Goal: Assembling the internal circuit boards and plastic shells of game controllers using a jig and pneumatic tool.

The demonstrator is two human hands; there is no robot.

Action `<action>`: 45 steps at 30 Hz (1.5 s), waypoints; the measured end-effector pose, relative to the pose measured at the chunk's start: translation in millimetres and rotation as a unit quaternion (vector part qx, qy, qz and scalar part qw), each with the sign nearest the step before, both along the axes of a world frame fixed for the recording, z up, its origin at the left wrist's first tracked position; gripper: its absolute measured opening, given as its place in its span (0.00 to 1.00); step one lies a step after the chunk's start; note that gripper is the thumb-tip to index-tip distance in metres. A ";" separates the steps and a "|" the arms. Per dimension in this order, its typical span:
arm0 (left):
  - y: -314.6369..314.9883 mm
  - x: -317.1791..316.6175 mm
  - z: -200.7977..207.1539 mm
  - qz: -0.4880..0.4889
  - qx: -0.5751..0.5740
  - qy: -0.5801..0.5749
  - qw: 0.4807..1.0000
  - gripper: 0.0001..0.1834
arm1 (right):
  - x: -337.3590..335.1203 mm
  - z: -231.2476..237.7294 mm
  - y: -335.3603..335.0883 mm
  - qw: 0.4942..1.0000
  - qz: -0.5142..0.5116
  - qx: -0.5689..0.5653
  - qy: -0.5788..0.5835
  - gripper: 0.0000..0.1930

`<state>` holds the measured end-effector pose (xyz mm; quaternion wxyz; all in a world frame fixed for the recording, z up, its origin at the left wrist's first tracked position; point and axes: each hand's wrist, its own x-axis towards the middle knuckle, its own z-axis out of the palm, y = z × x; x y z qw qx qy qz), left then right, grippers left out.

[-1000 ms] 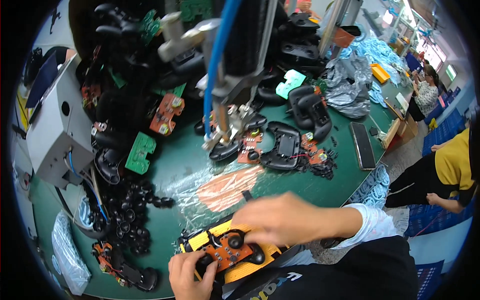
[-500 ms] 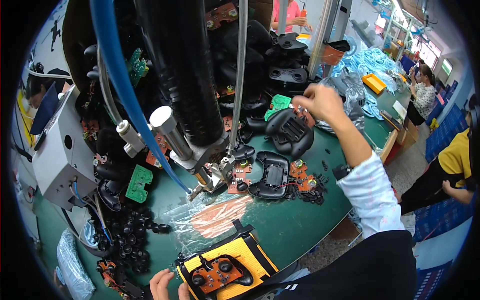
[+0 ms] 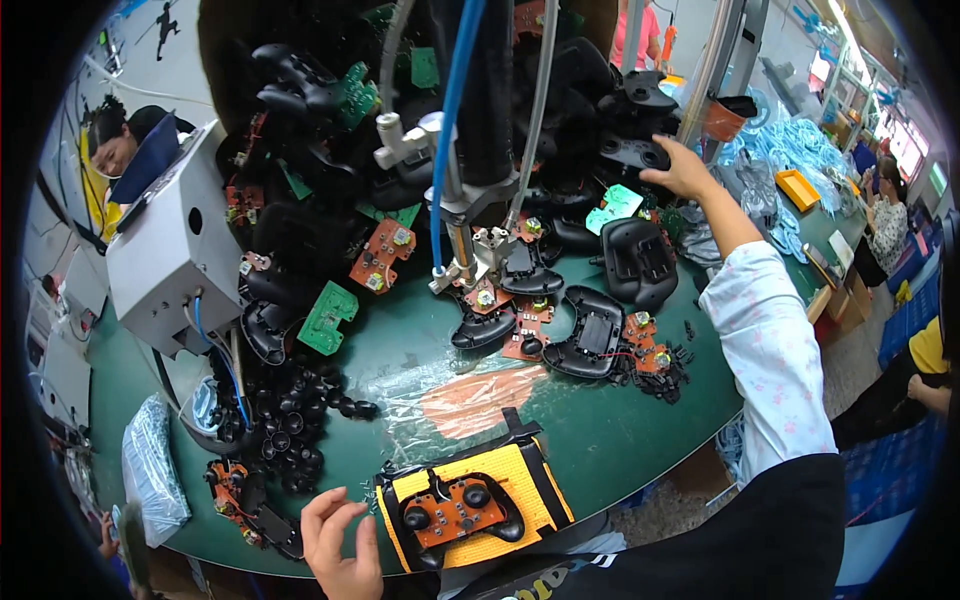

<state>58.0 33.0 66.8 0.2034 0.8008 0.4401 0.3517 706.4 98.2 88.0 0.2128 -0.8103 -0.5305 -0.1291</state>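
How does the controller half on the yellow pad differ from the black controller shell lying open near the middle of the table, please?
The controller half on the yellow pad carries an orange circuit board with two black thumbsticks; the black shell shows a mostly bare inside with only thin wires. The first sits alone on the yellow pad by the left hand; the second lies straight on the green table among loose parts. Both are black, two-gripped, and untouched.
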 end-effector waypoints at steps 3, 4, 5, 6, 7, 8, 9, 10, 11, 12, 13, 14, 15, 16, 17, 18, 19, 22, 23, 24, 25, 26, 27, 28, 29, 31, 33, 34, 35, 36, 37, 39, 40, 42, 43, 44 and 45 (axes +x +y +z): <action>-5.8 6.7 1.0 -0.005 0.012 0.011 1.000 0.10 | 12.2 -29.1 11.0 0.999 -0.034 -0.030 -0.014 0.38; -10.9 1.7 1.9 0.000 0.013 0.015 1.000 0.09 | -1.7 -24.1 7.5 0.998 -0.053 -0.037 -0.002 0.35; -15.5 -3.8 1.5 0.013 0.013 0.016 1.000 0.09 | -8.2 -21.3 7.7 0.999 -0.039 -0.006 -0.002 0.30; -17.0 -10.3 1.0 0.024 -0.003 0.003 1.000 0.08 | -10.7 -17.0 1.8 0.999 -0.033 0.026 -0.002 0.26; -18.2 -15.3 -0.4 0.034 -0.020 -0.010 0.999 0.07 | -13.2 -14.5 -1.4 0.994 -0.032 0.101 -0.024 0.22; -18.2 -18.0 -4.3 0.037 -0.020 -0.010 0.999 0.07 | -14.4 -11.0 -7.2 0.988 -0.033 0.139 -0.055 0.19; -17.4 -20.0 -9.7 0.062 -0.013 -0.031 0.998 0.08 | -19.1 -4.9 -12.2 0.981 -0.048 0.176 -0.070 0.17; -17.5 -22.5 -11.6 0.085 -0.005 -0.053 0.995 0.08 | -23.8 2.1 -19.3 0.971 -0.066 0.213 -0.085 0.16; -14.9 -21.9 -11.2 0.070 -0.026 -0.035 0.997 0.06 | -28.0 8.8 -31.2 0.964 -0.081 0.242 -0.080 0.14; -10.0 -18.9 -9.3 0.065 -0.028 -0.037 0.997 0.06 | -29.7 13.0 -42.7 0.955 -0.097 0.271 -0.076 0.13; -2.1 -11.9 -6.3 0.012 0.005 -0.028 1.000 0.09 | -13.0 16.8 -66.8 0.952 -0.132 0.262 -0.090 0.11; -0.4 -7.6 -3.7 -0.028 0.040 -0.011 0.999 0.12 | 0.7 6.0 -77.9 0.950 -0.054 0.305 0.045 0.12; -10.4 -8.8 -9.2 0.025 -0.031 -0.053 0.998 0.06 | -29.2 3.6 -71.7 0.915 0.016 0.329 0.234 0.12; -12.6 -8.1 -5.7 0.017 -0.053 -0.097 0.994 0.06 | -70.8 6.4 -76.3 0.846 0.081 0.334 0.409 0.13; -9.5 -5.3 -5.2 -0.030 -0.057 -0.106 0.992 0.08 | -100.1 9.4 -94.6 0.832 0.159 0.288 0.447 0.14; -6.6 -3.3 -5.9 -0.066 -0.062 -0.111 0.990 0.10 | -133.1 10.8 -109.3 0.806 0.241 0.236 0.487 0.15; -7.2 7.5 -3.9 -0.105 -0.257 -0.192 0.941 0.11 | -171.3 17.2 -118.6 0.761 0.332 0.217 0.514 0.16; -2.5 46.6 -7.7 -0.289 -0.567 -0.308 0.708 0.27 | -308.5 21.2 -123.2 0.589 0.512 0.202 0.592 0.19; -6.7 59.6 -0.8 -0.346 -0.585 -0.310 0.665 0.31 | -313.0 18.2 -123.2 0.577 0.568 0.108 0.577 0.20; -13.5 66.1 2.2 -0.368 -0.619 -0.300 0.626 0.35 | -317.4 16.5 -123.0 0.563 0.622 0.015 0.544 0.21; -18.7 73.5 5.0 -0.360 -0.672 -0.333 0.555 0.36 | -330.1 13.3 -117.4 0.598 0.642 -0.008 0.480 0.20; -21.3 77.6 14.1 -0.368 -0.665 -0.364 0.538 0.36 | -341.2 15.1 -115.0 0.640 0.651 -0.026 0.408 0.19; -21.9 76.9 10.5 -0.349 -0.663 -0.382 0.541 0.34 | -352.8 24.3 -109.0 0.689 0.656 0.005 0.308 0.17; -21.6 73.4 6.4 -0.331 -0.661 -0.399 0.542 0.33 | -354.4 27.0 -106.5 0.683 0.662 0.005 0.309 0.17; -20.6 63.8 5.7 -0.311 -0.637 -0.401 0.581 0.30 | -354.1 28.3 -105.2 0.749 0.592 0.019 0.297 0.15; -16.7 47.4 9.6 -0.241 -0.562 -0.436 0.660 0.25 | -351.1 31.6 -106.2 0.807 0.469 0.064 0.354 0.13; -8.5 30.8 18.7 -0.192 -0.507 -0.496 0.678 0.21 | -356.0 45.9 -115.2 0.787 0.448 0.084 0.415 0.15; -6.1 27.6 16.8 -0.164 -0.468 -0.530 0.688 0.20 | -361.6 48.2 -114.7 0.801 0.485 0.052 0.347 0.24; -4.7 26.0 19.1 -0.146 -0.438 -0.540 0.703 0.19 | -375.6 50.2 -110.6 0.829 0.508 0.046 0.229 0.29; -3.5 25.6 24.9 -0.135 -0.412 -0.547 0.716 0.19 | -391.0 51.2 -108.5 0.849 0.517 0.036 0.106 0.34; -4.9 24.2 29.3 -0.135 -0.414 -0.551 0.712 0.19 | -401.6 46.4 -108.3 0.867 0.486 0.037 0.102 0.36; -9.6 22.2 32.2 -0.155 -0.422 -0.545 0.708 0.19 | -412.2 41.0 -108.8 0.889 0.442 0.035 0.114 0.37; -11.8 21.0 32.4 -0.156 -0.435 -0.538 0.705 0.18 | -412.1 35.9 -109.5 0.890 0.441 0.044 0.110 0.37; -14.7 14.9 24.6 -0.172 -0.472 -0.527 0.685 0.22 | -415.7 28.1 -114.1 0.889 0.443 0.040 0.112 0.35; -17.2 13.4 25.0 -0.166 -0.472 -0.503 0.705 0.24 | -415.0 24.8 -113.4 0.883 0.452 0.044 0.121 0.32; -19.2 10.7 23.4 -0.158 -0.472 -0.478 0.724 0.27 | -412.4 20.1 -114.6 0.883 0.452 0.039 0.122 0.32; -19.9 2.9 13.3 -0.178 -0.456 -0.449 0.748 0.33 | -408.5 15.1 -120.2 0.891 0.429 0.033 0.144 0.31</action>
